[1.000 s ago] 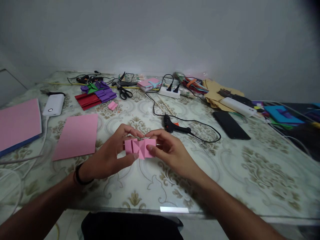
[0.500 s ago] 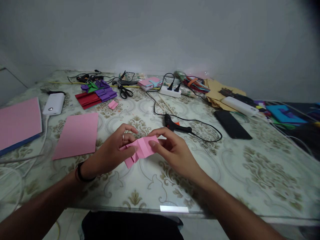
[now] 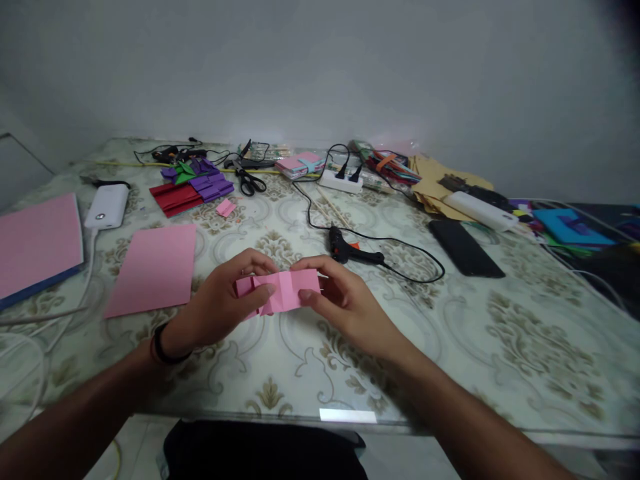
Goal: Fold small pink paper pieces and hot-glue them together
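A strip of folded pink paper [image 3: 286, 291] with upright creases is held between my two hands, just above the patterned tabletop. My left hand [image 3: 227, 290] pinches its left part, thumb in front and fingers behind. At the other end my right hand [image 3: 345, 293] grips the strip the same way, with the thumb on the front face. Parts of the fingers behind the paper are hidden. Left of my left hand lies a flat pink sheet [image 3: 155, 270]. Beyond my right hand rests a black glue gun [image 3: 355, 250] with its cord looping right.
Scissors [image 3: 250, 183], folded red paper [image 3: 175, 198], purple paper [image 3: 213, 187] and a small pink piece [image 3: 225, 208] lie toward the back. A white power strip [image 3: 341, 181] has plugs in it. A black phone [image 3: 466, 249] lies right; a white power bank [image 3: 107, 205] lies left.
The strip's left end has come up, so the strip is now nearly level. My left fingers have closed in behind the paper. My right hand has hardly moved.
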Demonstrator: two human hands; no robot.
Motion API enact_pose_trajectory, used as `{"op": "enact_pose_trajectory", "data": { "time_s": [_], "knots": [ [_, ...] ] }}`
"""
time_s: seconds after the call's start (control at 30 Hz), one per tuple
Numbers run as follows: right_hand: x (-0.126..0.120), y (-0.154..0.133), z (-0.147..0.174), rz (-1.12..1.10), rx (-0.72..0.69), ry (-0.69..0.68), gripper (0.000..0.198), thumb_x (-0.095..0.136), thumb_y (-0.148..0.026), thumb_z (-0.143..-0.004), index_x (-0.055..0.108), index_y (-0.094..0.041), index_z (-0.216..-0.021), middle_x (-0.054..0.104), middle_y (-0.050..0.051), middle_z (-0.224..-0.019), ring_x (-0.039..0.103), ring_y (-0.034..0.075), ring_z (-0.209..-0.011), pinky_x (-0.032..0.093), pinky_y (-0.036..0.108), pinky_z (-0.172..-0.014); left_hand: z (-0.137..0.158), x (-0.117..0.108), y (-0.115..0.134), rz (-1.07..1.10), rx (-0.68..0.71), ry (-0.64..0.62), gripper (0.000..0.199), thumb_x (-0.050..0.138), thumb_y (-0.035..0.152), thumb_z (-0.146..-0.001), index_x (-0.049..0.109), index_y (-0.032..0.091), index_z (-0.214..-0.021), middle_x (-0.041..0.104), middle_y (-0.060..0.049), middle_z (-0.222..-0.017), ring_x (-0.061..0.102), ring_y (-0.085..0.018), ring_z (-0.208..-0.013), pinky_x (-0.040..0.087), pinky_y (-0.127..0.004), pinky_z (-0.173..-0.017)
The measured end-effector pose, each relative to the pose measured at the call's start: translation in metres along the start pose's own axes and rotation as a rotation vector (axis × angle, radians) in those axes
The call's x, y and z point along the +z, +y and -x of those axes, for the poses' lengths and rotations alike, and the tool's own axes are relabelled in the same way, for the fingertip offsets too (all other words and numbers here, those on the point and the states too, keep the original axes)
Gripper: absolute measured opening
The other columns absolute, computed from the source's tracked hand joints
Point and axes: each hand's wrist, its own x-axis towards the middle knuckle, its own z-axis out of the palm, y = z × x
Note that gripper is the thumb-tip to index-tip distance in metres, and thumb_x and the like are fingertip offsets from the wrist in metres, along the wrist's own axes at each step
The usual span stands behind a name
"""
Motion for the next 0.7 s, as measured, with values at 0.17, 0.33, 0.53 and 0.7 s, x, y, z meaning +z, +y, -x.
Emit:
{"op": "enact_pose_trajectory", "data": {
  "time_s": [0.17,0.33,0.53,0.7],
  "knots": [
    [0.0004,-0.0020,-0.0002,-0.020,0.011,0.004,0.022,0.063,-0.018,-0.089,0.066,-0.023,-0.111,0.068,0.004,-0.106,0.065,0.018,-0.091,0.051,0.029,-0.076,0.0007,0.0003,0.0008,-0.025,0.029,-0.004,0.015,0.062,0.021,-0.094,0.066,0.021,-0.109,0.068,0.003,-0.082,0.065,-0.012,-0.067,0.052,-0.022,-0.060],
    [0.0010,-0.0015,-0.0002,0.009,0.016,0.017,0.015,0.064,-0.025,-0.094,0.067,-0.023,-0.109,0.069,0.004,-0.103,0.064,0.016,-0.085,0.049,0.027,-0.070,0.0002,0.0001,0.0019,-0.108,0.065,-0.006,0.017,0.063,0.021,-0.092,0.068,0.022,-0.109,0.075,-0.001,-0.095,0.072,-0.017,-0.082,0.057,-0.026,-0.070],
    [0.0017,0.0022,-0.0024,-0.014,0.037,-0.020,0.012,0.064,-0.026,-0.096,0.067,-0.022,-0.106,0.071,0.004,-0.100,0.066,0.016,-0.088,0.049,0.027,-0.073,-0.0001,0.0013,0.0017,-0.110,0.125,-0.041,0.021,0.061,0.019,-0.094,0.070,0.022,-0.112,0.077,-0.001,-0.104,0.073,-0.018,-0.092,0.058,-0.030,-0.085],
    [0.0011,0.0045,-0.0032,-0.015,0.062,-0.032,0.009,0.064,-0.024,-0.094,0.068,-0.021,-0.101,0.072,0.004,-0.099,0.067,0.018,-0.090,0.049,0.029,-0.075,0.0001,0.0002,0.0014,-0.119,0.131,-0.039,0.021,0.061,0.019,-0.095,0.072,0.023,-0.112,0.078,-0.001,-0.104,0.072,-0.017,-0.089,0.057,-0.030,-0.087]
  ]
}}
